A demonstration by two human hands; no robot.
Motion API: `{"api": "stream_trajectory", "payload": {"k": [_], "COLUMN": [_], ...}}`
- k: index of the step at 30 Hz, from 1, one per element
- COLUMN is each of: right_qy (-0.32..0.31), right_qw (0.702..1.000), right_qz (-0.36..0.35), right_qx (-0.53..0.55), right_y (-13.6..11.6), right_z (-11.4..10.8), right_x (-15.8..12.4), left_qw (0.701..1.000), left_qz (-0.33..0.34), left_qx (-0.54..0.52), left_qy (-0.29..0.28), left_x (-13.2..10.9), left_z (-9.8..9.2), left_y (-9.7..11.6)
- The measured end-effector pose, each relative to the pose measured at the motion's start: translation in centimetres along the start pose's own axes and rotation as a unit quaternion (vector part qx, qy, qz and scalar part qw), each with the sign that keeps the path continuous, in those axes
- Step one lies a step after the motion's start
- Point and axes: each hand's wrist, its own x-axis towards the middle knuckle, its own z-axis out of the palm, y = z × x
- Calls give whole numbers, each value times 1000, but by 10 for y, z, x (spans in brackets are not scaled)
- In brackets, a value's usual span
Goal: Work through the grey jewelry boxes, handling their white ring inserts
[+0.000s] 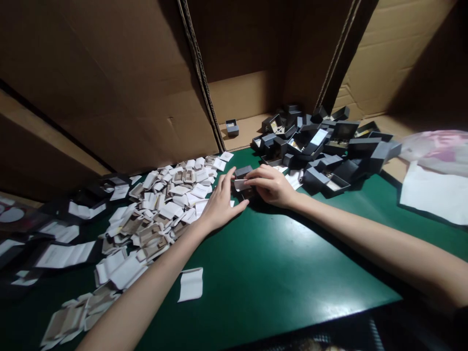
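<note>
A small dark box (243, 171) stands on the green table between my two hands, its lower part partly covered by fingers. My left hand (220, 202) lies at the box's left side, thumb and fingers spread apart; whether it touches the box is hard to see. My right hand (269, 186) is closed in a pinch on a small white card insert (240, 185) at the front of the box. To the left of my hands spreads a heap of folded white card inserts (171, 209). A pile of dark boxes (345, 148), several with lids raised, lies to the right.
Cardboard walls (120, 87) rise behind the green table (278, 273). One small dark box (232, 127) sits apart at the back. A single white card (190, 284) lies near the front. White paper (435, 192) and a plastic bag (437, 148) are at the right.
</note>
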Motion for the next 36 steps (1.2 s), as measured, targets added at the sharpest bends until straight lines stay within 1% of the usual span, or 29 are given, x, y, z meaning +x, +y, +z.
{"api": "stream_trajectory", "payload": {"k": [3, 7, 12, 15, 20, 22, 30, 36], "right_qy": [-33, -47, -67, -52, 7, 13, -38, -62], "right_qw": [999, 999, 997, 998, 999, 999, 999, 997], "right_qz": [-1, 11, 23, 20, 22, 16, 25, 47], "right_qx": [-9, -21, -11, -11, -34, -31, 19, -6], "right_y": [-1, -1, 1, -1, -6, -7, -2, -2], "right_z": [2, 2, 2, 2, 1, 1, 4, 4], "right_x": [0, 0, 0, 1, 3, 2, -1, -1], "left_qw": [1000, 1000, 1000, 1000, 1000, 1000, 1000, 1000], "left_qz": [2, -2, -1, -3, -11, -7, 0, -1], "left_qx": [-2, -4, -6, 3, 6, -1, -15, -13], "left_qy": [4, 1, 1, -2, -6, -6, -3, 0], "left_x": [0, -1, -1, -1, -1, -1, -1, -1], "left_z": [0, 0, -1, -1, -1, -1, 0, 0], "left_y": [0, 1, 2, 1, 1, 1, 0, 0]}}
